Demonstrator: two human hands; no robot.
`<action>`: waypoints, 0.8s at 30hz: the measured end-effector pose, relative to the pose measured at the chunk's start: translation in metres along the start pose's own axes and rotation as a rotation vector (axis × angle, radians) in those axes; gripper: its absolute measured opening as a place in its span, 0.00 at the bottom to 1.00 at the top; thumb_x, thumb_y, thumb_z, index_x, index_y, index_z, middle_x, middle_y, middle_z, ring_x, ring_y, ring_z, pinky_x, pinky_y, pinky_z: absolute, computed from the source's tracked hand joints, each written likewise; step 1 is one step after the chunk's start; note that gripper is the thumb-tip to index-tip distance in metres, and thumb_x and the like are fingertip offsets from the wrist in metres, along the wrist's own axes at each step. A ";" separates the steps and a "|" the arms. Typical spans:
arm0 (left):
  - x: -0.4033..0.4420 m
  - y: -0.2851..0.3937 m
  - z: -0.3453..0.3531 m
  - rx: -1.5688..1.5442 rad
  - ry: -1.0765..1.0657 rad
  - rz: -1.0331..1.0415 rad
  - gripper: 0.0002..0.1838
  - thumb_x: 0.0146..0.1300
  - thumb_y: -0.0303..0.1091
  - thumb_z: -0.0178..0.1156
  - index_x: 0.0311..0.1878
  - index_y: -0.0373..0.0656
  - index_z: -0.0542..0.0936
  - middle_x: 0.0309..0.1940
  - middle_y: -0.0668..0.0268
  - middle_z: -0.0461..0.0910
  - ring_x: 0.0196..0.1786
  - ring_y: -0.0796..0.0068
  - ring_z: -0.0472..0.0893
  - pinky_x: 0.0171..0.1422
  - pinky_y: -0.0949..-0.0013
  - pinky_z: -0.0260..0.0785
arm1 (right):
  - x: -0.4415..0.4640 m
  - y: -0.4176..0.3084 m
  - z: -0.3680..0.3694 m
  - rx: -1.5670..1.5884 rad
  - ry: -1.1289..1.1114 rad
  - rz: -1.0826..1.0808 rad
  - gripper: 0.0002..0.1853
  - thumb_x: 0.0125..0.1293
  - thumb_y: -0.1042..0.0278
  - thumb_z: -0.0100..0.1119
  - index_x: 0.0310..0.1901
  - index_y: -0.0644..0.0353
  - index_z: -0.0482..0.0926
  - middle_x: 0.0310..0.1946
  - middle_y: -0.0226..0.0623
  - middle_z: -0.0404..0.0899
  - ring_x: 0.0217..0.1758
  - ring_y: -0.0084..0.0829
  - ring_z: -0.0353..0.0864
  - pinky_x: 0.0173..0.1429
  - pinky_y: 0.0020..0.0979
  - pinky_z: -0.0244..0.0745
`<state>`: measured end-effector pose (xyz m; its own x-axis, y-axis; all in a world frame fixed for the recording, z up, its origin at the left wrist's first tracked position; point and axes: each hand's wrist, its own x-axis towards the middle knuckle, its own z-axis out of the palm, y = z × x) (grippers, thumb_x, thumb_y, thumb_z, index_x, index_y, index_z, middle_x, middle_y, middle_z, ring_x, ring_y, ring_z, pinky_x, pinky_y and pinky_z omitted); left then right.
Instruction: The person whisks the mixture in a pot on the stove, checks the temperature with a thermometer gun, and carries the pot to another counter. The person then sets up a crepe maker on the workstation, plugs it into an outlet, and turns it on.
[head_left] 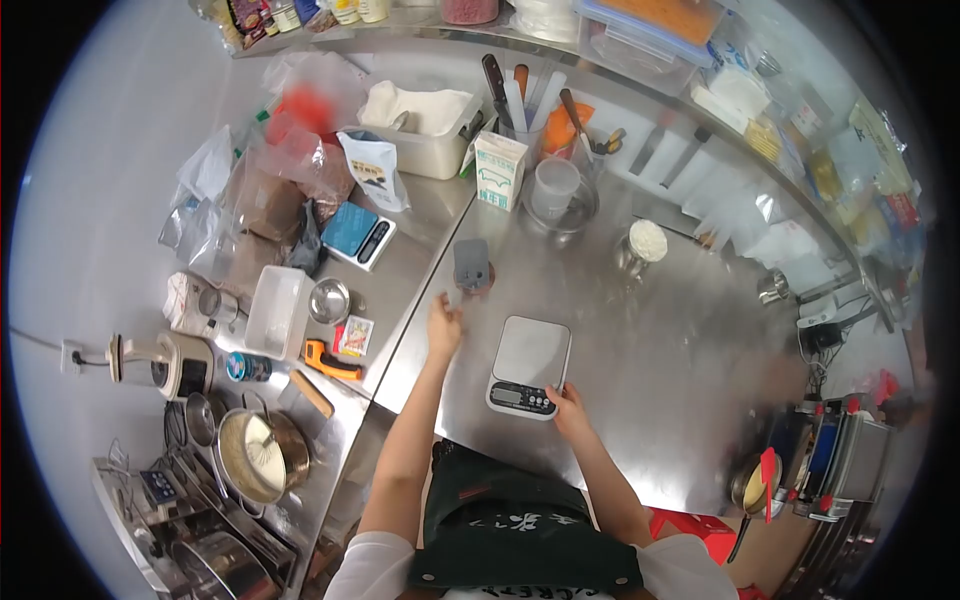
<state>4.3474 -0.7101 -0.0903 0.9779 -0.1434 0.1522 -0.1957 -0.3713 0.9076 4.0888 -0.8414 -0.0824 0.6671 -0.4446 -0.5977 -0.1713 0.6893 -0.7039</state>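
Note:
A white kitchen scale (531, 352) with a grey plate and a dark button panel lies on the steel table in front of me. My right hand (568, 407) grips its lower right corner, thumb by the buttons, the other fingers partly hidden at the side. To the scale's left, my left hand (445, 322) is off the table surface or just over it, fingers apart and holding nothing. Just beyond it sits a small dark grey box-shaped object (471, 264), whose kind I cannot make out; it appears apart from the hand.
A milk carton (499, 172), a metal bowl with a plastic cup (556, 182) and a cup of white powder (647, 241) stand farther back. On the left counter are a second scale (358, 235), a plastic tub (277, 312), an orange thermometer gun (331, 361) and a pot (262, 455).

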 end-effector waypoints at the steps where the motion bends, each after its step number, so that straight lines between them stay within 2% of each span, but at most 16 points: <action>1: 0.027 0.002 0.010 -0.044 -0.030 -0.047 0.12 0.58 0.28 0.60 0.45 0.35 0.77 0.34 0.53 0.81 0.35 0.59 0.81 0.42 0.62 0.73 | 0.001 -0.004 0.005 0.020 0.019 -0.001 0.20 0.61 0.69 0.61 0.52 0.67 0.67 0.42 0.38 0.75 0.46 0.29 0.76 0.48 0.29 0.73; 3: 0.068 -0.005 0.026 -0.131 -0.097 -0.143 0.13 0.59 0.26 0.60 0.47 0.35 0.75 0.34 0.57 0.80 0.33 0.63 0.81 0.37 0.64 0.75 | 0.014 -0.003 0.008 0.036 0.011 -0.040 0.22 0.62 0.68 0.61 0.53 0.68 0.66 0.43 0.38 0.74 0.46 0.28 0.76 0.49 0.29 0.72; 6: 0.101 -0.009 0.038 -0.372 -0.419 -0.505 0.06 0.62 0.23 0.56 0.42 0.42 0.76 0.31 0.64 0.78 0.35 0.74 0.79 0.31 0.72 0.76 | 0.035 -0.011 0.020 0.060 0.033 -0.061 0.26 0.63 0.68 0.61 0.57 0.71 0.61 0.46 0.39 0.71 0.47 0.27 0.74 0.50 0.29 0.71; 9: 0.141 0.005 0.030 -0.580 -0.348 -0.557 0.04 0.62 0.22 0.56 0.36 0.45 0.75 0.30 0.67 0.77 0.33 0.77 0.78 0.31 0.75 0.78 | 0.061 -0.023 0.043 0.035 0.069 -0.088 0.26 0.63 0.68 0.61 0.57 0.71 0.62 0.47 0.39 0.72 0.50 0.27 0.73 0.53 0.29 0.69; 11: 0.188 0.002 0.025 -0.635 -0.292 -0.475 0.05 0.63 0.22 0.55 0.33 0.44 0.74 0.29 0.68 0.76 0.32 0.78 0.78 0.32 0.73 0.79 | 0.083 -0.032 0.070 0.031 0.072 -0.118 0.25 0.62 0.67 0.62 0.55 0.71 0.65 0.48 0.40 0.73 0.51 0.28 0.72 0.56 0.29 0.67; 15: 0.273 -0.010 0.023 -0.457 -0.261 -0.406 0.04 0.64 0.22 0.54 0.35 0.43 0.74 0.30 0.68 0.76 0.32 0.78 0.78 0.32 0.73 0.79 | 0.166 -0.015 0.109 0.040 0.102 -0.188 0.23 0.64 0.68 0.60 0.56 0.68 0.64 0.45 0.35 0.72 0.47 0.25 0.74 0.49 0.28 0.72; 17: 0.294 -0.026 0.030 -0.401 -0.286 -0.394 0.04 0.64 0.21 0.53 0.40 0.40 0.75 0.31 0.66 0.76 0.33 0.77 0.78 0.30 0.72 0.78 | 0.193 -0.020 0.135 0.059 0.032 -0.194 0.21 0.64 0.67 0.60 0.53 0.68 0.66 0.43 0.34 0.73 0.44 0.25 0.75 0.47 0.28 0.72; 18: 0.297 -0.030 0.036 -0.389 -0.278 -0.406 0.06 0.64 0.20 0.53 0.43 0.38 0.75 0.31 0.64 0.77 0.32 0.76 0.78 0.28 0.73 0.77 | 0.212 -0.011 0.142 0.056 0.133 -0.179 0.18 0.63 0.66 0.61 0.50 0.65 0.68 0.42 0.32 0.74 0.42 0.23 0.75 0.43 0.27 0.72; 21: 0.297 -0.039 0.046 -0.318 -0.219 -0.420 0.11 0.61 0.18 0.53 0.47 0.36 0.77 0.31 0.61 0.79 0.32 0.73 0.78 0.26 0.70 0.74 | 0.239 -0.001 0.155 -0.045 0.256 -0.207 0.27 0.60 0.65 0.65 0.55 0.71 0.68 0.51 0.41 0.73 0.54 0.31 0.72 0.58 0.31 0.66; 22: 0.296 -0.045 0.047 -0.274 -0.210 -0.407 0.13 0.60 0.17 0.53 0.47 0.37 0.78 0.31 0.60 0.80 0.32 0.72 0.79 0.28 0.68 0.74 | 0.225 -0.014 0.165 -0.327 0.293 -0.248 0.24 0.60 0.65 0.64 0.54 0.69 0.70 0.49 0.40 0.73 0.51 0.31 0.73 0.57 0.31 0.68; 23: 0.298 -0.069 0.057 -0.115 -0.148 -0.240 0.12 0.57 0.16 0.52 0.43 0.36 0.79 0.30 0.59 0.81 0.31 0.69 0.79 0.32 0.64 0.73 | 0.206 -0.030 0.176 -0.608 0.319 -0.297 0.21 0.60 0.65 0.63 0.52 0.66 0.73 0.47 0.39 0.74 0.49 0.32 0.75 0.55 0.32 0.69; 24: 0.293 -0.044 0.033 0.110 -0.308 -0.083 0.08 0.57 0.20 0.51 0.38 0.35 0.79 0.29 0.58 0.80 0.32 0.65 0.79 0.36 0.61 0.73 | 0.206 -0.021 0.168 -0.741 0.373 -0.447 0.20 0.60 0.66 0.62 0.51 0.66 0.74 0.45 0.40 0.74 0.47 0.34 0.76 0.54 0.32 0.70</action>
<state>4.6402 -0.7656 -0.0988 0.9260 -0.3725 -0.0610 -0.1393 -0.4874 0.8620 4.3523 -0.8516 -0.1261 0.5292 -0.8229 -0.2070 -0.4584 -0.0720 -0.8858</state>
